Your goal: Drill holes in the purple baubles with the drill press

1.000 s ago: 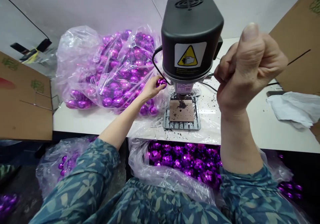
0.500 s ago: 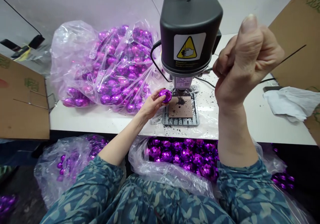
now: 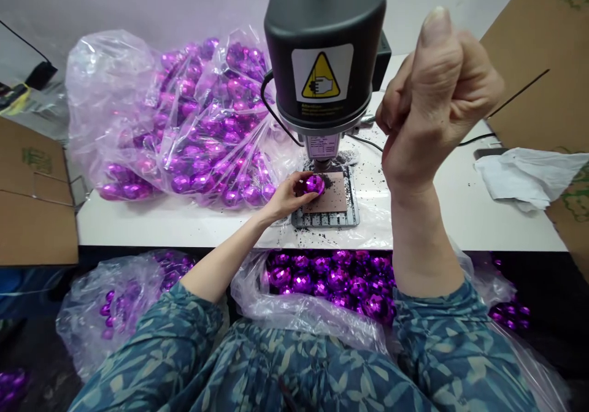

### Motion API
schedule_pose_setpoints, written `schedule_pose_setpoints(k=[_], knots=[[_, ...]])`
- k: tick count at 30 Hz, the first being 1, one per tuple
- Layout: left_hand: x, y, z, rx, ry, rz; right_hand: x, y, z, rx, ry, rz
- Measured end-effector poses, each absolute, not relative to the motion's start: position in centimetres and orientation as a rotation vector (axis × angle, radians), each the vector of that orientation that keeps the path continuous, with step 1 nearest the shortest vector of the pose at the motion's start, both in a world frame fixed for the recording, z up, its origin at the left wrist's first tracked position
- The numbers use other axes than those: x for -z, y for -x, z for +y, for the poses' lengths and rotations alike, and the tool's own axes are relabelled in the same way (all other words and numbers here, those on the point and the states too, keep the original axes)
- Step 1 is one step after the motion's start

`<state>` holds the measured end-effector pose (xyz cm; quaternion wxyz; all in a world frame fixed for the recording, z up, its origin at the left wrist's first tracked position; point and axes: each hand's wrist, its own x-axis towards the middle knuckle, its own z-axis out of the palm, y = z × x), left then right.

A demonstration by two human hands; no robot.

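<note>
Between the thumb and fingers of my left hand (image 3: 292, 196) is a shiny purple faceted ball (image 3: 315, 184). It is over the left part of a brown board (image 3: 335, 198), which lies on the slotted metal base (image 3: 324, 219) of a black bench drill press (image 3: 326, 50). The machine's chuck (image 3: 322, 163) is just above and behind the ball. My right hand (image 3: 437, 96) is raised at the machine's right side, its fingers wrapped round the end of the feed lever (image 3: 367, 121). That grip hides most of the lever's end.
A large clear bag of purple balls (image 3: 202, 136) stands on the white table (image 3: 138, 222) at left. An open bag of balls (image 3: 338, 280) sits below the front edge. Cardboard boxes (image 3: 39, 197) flank the table. A white cloth (image 3: 524, 176) lies right; dark shavings (image 3: 343, 157) surround the base.
My left hand has carried the ball right, from the board's left edge to over the board beneath the chuck. My right hand stays on the lever. The whole view has shifted slightly.
</note>
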<state>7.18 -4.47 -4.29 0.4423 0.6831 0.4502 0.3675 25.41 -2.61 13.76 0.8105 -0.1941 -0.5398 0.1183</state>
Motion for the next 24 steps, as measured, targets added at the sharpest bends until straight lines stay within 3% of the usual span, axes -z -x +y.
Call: schedule_pose_setpoints(k=[8,15,24], knots=[[4.2,-8.9,-4.8,-0.951,-1.973,1.247,-13.8,-25.4,-3.3,-0.245,0.463,-1.165],[4.9,-10.2,-5.3,-1.109,-1.785,1.287,-13.4,-25.6,-2.9,-0.224,0.637,-1.21],[4.6,-10.5,-5.5,-1.019,-1.608,1.202,-12.9,-25.3,-4.2,-0.134,0.584,-1.159]])
